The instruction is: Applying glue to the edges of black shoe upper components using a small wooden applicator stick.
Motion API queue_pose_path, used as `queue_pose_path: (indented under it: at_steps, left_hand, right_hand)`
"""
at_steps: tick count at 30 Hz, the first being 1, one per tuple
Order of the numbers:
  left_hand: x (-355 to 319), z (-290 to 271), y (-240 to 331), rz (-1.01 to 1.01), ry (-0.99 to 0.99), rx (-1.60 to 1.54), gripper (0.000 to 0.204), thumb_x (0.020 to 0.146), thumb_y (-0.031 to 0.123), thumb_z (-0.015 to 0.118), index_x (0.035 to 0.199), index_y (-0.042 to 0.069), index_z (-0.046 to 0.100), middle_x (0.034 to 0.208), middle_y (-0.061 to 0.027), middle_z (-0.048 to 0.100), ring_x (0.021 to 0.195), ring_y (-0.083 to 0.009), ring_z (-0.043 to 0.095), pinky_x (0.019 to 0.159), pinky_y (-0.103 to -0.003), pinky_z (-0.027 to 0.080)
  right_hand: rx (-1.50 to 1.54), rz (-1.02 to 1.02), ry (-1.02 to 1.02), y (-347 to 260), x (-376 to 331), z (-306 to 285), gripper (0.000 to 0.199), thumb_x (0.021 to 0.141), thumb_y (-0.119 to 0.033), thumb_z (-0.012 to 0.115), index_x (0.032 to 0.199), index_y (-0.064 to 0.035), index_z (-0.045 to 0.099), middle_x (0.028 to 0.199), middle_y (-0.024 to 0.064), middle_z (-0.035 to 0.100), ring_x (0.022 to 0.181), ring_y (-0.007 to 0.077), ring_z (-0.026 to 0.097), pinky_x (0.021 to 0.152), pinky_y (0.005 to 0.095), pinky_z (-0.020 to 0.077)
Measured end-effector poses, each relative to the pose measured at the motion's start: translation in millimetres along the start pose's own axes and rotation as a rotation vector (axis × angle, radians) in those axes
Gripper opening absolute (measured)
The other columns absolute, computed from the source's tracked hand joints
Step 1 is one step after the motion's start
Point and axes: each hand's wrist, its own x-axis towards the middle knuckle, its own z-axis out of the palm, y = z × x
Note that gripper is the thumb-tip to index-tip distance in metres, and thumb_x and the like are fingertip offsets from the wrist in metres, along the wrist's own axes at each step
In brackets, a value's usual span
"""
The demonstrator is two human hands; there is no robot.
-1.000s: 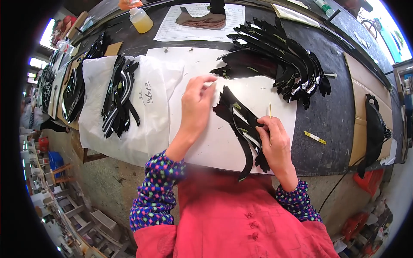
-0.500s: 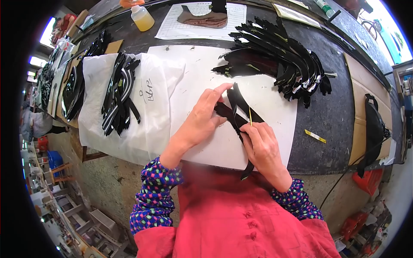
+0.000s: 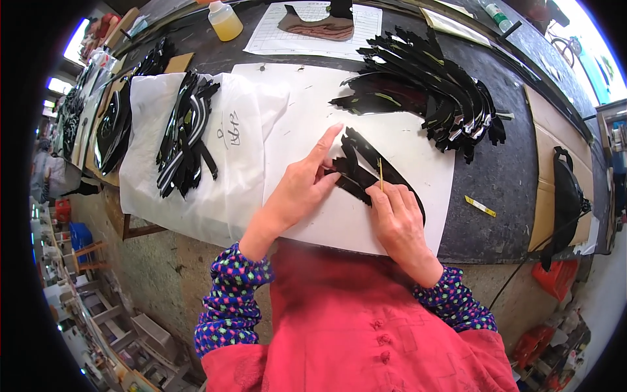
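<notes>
On the white board (image 3: 313, 91) in front of me lies a curved black strip (image 3: 392, 173) of leather-like material, its two arms forming a narrow V. My left hand (image 3: 297, 193) is at the left end of the lower arm, thumb and curled fingers closed on its edge while the index finger points outward. My right hand (image 3: 400, 219) pinches a thin yellowish stick (image 3: 381, 168) that stands up from the fingers. Those same fingers rest on the strip's lower arm and cover part of it. The stick's lower end is hidden.
A fanned heap of glossy black strips (image 3: 450, 91) lies at the right back. More strips (image 3: 186, 134) rest on a white sheet (image 3: 245, 150) at left. A bottle of yellow liquid (image 3: 225, 23), a patterned paper (image 3: 261, 42), a yellow tape piece (image 3: 480, 206) and cardboard (image 3: 539, 150) are around.
The black strip's long arm has swung to the right into a wider curve, and its tail no longer hangs toward me. My left index finger has straightened off the strip.
</notes>
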Motion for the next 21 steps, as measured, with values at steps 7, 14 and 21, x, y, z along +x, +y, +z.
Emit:
queue_pose_path:
  at_steps: [7, 14, 21]
  left_hand:
    - [-32.7, 9.4, 5.7, -0.150, 0.208, 0.142, 0.066, 0.090, 0.003, 0.067, 0.151, 0.013, 0.044, 0.105, -0.0081, 0.066, 0.078, -0.0144, 0.055, 0.075, -0.028, 0.049]
    - [-36.1, 26.9, 3.2, 0.046, 0.501, 0.329, 0.046, 0.093, 0.017, 0.067, 0.135, 0.007, 0.053, 0.119, -0.0106, 0.061, 0.114, -0.0276, 0.053, 0.104, -0.043, 0.032]
    - [-4.2, 32.4, 8.6, -0.154, 0.460, 0.232, 0.053, 0.089, 0.023, 0.074, 0.137, 0.011, 0.053, 0.100, -0.0037, 0.066, 0.105, -0.0217, 0.056, 0.100, -0.040, 0.033]
  right_hand:
    - [-0.007, -0.098, -0.061, -0.1, 1.6, -6.5, 0.033, 0.082, -0.006, 0.063, 0.114, 0.0006, 0.063, 0.112, 0.0143, 0.062, 0.103, 0.0291, 0.061, 0.085, 0.0386, 0.0495]
    - [0.161, -0.063, 0.107, 5.5, 4.3, -15.8, 0.032, 0.081, -0.001, 0.071, 0.111, -0.0023, 0.062, 0.114, 0.0116, 0.065, 0.107, 0.0287, 0.061, 0.090, 0.0393, 0.0473]
    - [0.147, 0.142, 0.083, 11.8, 7.4, -3.6, 0.029, 0.085, 0.000, 0.071, 0.112, -0.0049, 0.062, 0.107, 0.0100, 0.066, 0.103, 0.0288, 0.061, 0.087, 0.0402, 0.0453]
